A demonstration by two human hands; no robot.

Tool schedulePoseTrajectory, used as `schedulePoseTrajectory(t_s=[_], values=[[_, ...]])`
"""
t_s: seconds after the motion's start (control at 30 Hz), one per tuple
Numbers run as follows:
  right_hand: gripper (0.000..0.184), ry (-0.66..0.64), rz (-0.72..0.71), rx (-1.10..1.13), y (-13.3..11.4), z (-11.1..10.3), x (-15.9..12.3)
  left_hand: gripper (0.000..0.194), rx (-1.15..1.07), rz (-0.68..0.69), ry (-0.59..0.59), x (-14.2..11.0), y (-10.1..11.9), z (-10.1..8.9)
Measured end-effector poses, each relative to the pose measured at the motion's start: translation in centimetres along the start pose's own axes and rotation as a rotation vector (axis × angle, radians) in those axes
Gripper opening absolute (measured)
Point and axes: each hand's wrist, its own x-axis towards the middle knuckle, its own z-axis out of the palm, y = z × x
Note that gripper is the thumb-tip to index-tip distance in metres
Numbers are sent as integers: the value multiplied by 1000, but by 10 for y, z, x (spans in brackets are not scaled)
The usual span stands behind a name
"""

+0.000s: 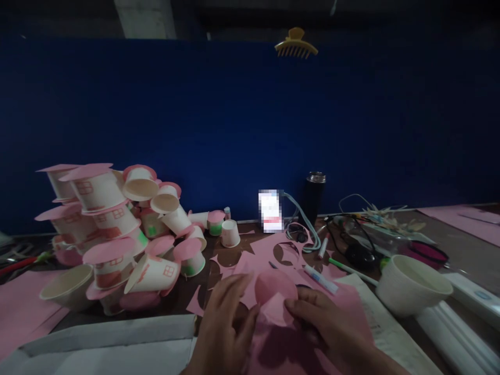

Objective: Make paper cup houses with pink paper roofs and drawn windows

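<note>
Both my hands meet low in the middle of the view over a pink paper sheet (336,297). My left hand (226,317) has its fingers stretched and slightly spread, the tips touching a round pink paper piece (275,294). My right hand (320,317) pinches the lower right edge of that same pink piece with thumb and fingers curled. The piece is part circle, part folded flap. Pink offcuts with round holes (281,252) lie just beyond it.
A heap of pink-lidded paper cups (117,234) fills the left. A white bowl (410,284), pens (322,278), cables (304,229), a dark flask (313,198) and a phone (271,211) sit toward the right and back. A blue wall stands behind, with a hair claw (296,46) on top.
</note>
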Motion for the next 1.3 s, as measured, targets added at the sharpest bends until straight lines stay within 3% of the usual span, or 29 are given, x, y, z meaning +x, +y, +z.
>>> schedulePoseTrajectory(t_s=[0.13, 0.23, 0.37, 0.53, 0.77, 1.07, 1.3], values=[[35, -65, -17, 52, -2, -4, 0, 44, -339, -499, -178, 7, -1, -2], [34, -78, -28, 30, -3, -2, -2, 46, -684, -691, -331, 10, -3, 3], [33, -102, -16, 0, -3, 2, -3, 48, -1024, -881, -400, 6, -5, 12], [30, -69, 3, -38, -1, 2, -1, 33, -1254, -889, -302, 1, -2, 11], [39, -150, -48, 64, -2, 6, -1, 46, -965, -946, -370, 5, 1, 10], [41, -73, -90, 25, -5, 10, -4, 40, -958, -983, -345, 3, 5, 11], [28, 11, -106, -38, 1, 10, -1, 43, -922, -976, -377, 5, 6, 9]])
